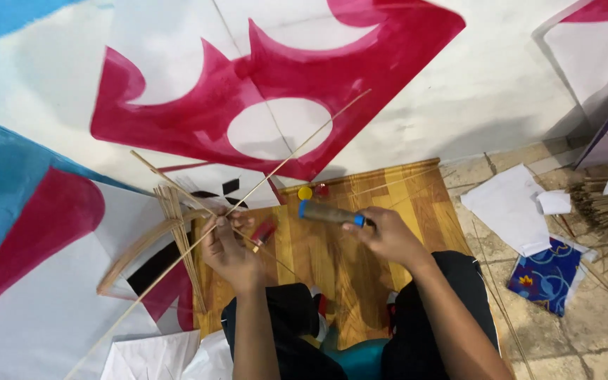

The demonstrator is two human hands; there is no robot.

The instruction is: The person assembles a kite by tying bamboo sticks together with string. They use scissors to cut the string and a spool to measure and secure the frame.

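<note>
Head view: left hand pinched on a long thin bamboo stick, axis running lower left to upper right across the kites. Right hand clamped on a blue-capped spool, just right of the stick, above the wooden board.

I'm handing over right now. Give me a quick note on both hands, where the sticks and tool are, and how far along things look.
Left hand: shut on a long thin bamboo stick, crossed with another stick over the wooden board.
Right hand: shut on a blue-capped tool, its tip pointing toward the left hand.
Nearby: bundle of bamboo sticks and a curved strip left of the hand; yellow cap on the board.
Done: sticks crossed in hand. Left: whether the crossing is fastened cannot be seen.
</note>
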